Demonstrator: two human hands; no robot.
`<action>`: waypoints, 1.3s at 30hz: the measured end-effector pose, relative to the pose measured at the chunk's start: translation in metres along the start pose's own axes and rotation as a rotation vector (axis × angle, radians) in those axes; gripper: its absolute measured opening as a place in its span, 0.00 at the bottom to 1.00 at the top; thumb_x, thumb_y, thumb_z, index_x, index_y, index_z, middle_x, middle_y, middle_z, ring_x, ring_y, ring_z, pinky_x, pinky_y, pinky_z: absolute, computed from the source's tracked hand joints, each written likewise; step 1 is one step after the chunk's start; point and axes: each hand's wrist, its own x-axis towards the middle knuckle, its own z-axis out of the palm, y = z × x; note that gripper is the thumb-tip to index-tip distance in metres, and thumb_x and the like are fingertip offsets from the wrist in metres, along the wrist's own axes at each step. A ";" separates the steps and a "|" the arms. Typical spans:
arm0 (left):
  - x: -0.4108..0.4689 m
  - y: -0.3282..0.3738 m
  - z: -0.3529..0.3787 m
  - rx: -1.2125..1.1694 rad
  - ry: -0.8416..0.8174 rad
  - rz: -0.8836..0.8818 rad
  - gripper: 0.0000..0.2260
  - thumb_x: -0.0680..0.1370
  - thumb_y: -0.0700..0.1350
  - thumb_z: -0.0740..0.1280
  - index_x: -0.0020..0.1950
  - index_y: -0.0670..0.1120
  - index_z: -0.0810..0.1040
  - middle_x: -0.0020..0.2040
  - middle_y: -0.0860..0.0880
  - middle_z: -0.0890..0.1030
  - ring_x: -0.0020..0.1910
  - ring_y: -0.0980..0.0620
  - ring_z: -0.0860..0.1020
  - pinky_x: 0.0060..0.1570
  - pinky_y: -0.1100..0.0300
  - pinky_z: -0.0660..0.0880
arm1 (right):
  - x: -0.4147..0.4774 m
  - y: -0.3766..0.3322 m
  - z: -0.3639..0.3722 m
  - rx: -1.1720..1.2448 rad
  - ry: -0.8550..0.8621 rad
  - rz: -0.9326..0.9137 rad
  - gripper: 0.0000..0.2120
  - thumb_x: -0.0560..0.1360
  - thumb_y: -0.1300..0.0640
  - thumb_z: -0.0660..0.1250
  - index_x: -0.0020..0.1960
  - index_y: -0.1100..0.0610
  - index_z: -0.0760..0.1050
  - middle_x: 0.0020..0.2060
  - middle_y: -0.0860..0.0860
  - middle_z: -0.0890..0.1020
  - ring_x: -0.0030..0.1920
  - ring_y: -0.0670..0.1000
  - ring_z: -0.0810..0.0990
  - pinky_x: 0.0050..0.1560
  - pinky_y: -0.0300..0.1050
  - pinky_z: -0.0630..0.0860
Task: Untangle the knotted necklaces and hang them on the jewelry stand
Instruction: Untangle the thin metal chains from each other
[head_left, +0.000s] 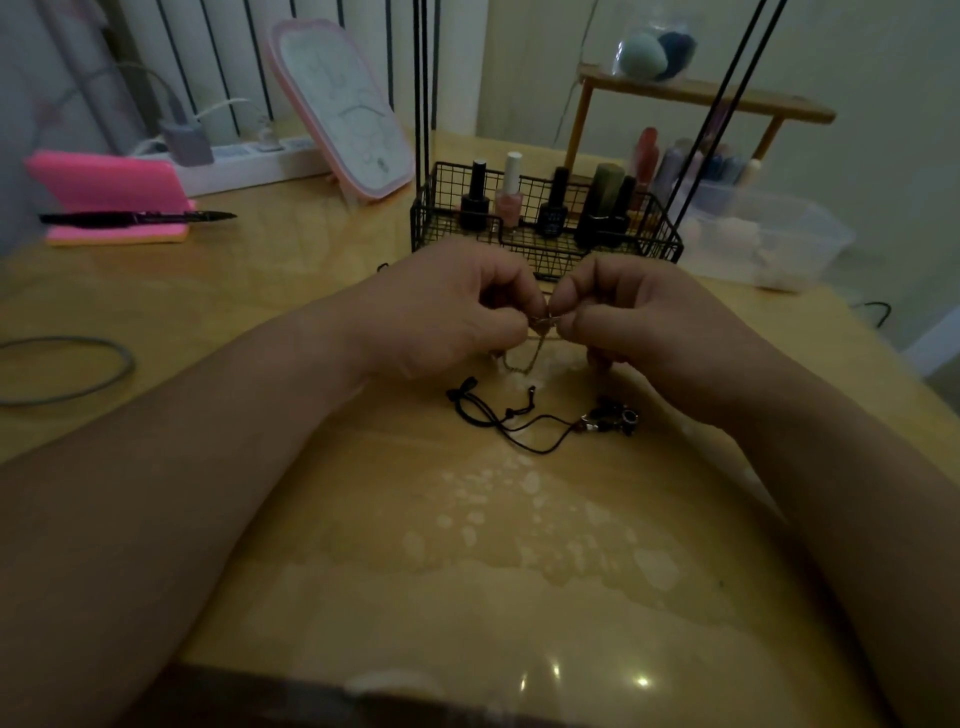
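Note:
My left hand (441, 312) and my right hand (639, 322) meet over the middle of the table, fingertips almost touching. Both pinch a thin metal chain necklace (524, 353); its loop hangs down between them to the tabletop. A black cord necklace (498, 415) with dark beads and a metal pendant (608, 418) lies loose on the table just below my hands. The jewelry stand's black rods (426, 93) rise from a black wire basket (649, 234) right behind my hands; the top of the stand is out of view.
Several nail polish bottles (511, 189) stand in the basket. A pink-framed mirror (343, 104) leans at the back, a pink notepad (109, 197) with a black pen lies far left, a grey ring (104, 379) at the left edge, a clear plastic box (769, 244) at the right.

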 end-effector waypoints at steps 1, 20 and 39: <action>0.000 0.000 0.000 -0.009 -0.001 0.000 0.06 0.79 0.41 0.72 0.49 0.53 0.84 0.40 0.55 0.83 0.39 0.61 0.81 0.39 0.70 0.75 | 0.000 0.000 0.000 0.000 0.004 -0.003 0.04 0.76 0.60 0.72 0.50 0.54 0.81 0.38 0.50 0.80 0.37 0.49 0.75 0.38 0.45 0.75; 0.002 -0.002 -0.002 -0.025 0.069 0.029 0.06 0.78 0.43 0.74 0.52 0.50 0.78 0.44 0.52 0.79 0.39 0.60 0.76 0.39 0.67 0.74 | 0.000 0.000 -0.002 -0.042 0.044 -0.033 0.05 0.80 0.61 0.68 0.49 0.56 0.82 0.37 0.46 0.81 0.36 0.42 0.76 0.37 0.38 0.74; 0.002 -0.001 -0.001 -0.159 0.010 0.008 0.03 0.81 0.41 0.70 0.47 0.47 0.83 0.38 0.51 0.83 0.38 0.57 0.78 0.40 0.63 0.76 | 0.002 0.002 0.002 0.159 -0.003 0.088 0.04 0.80 0.59 0.69 0.48 0.55 0.81 0.35 0.49 0.79 0.34 0.50 0.71 0.37 0.49 0.68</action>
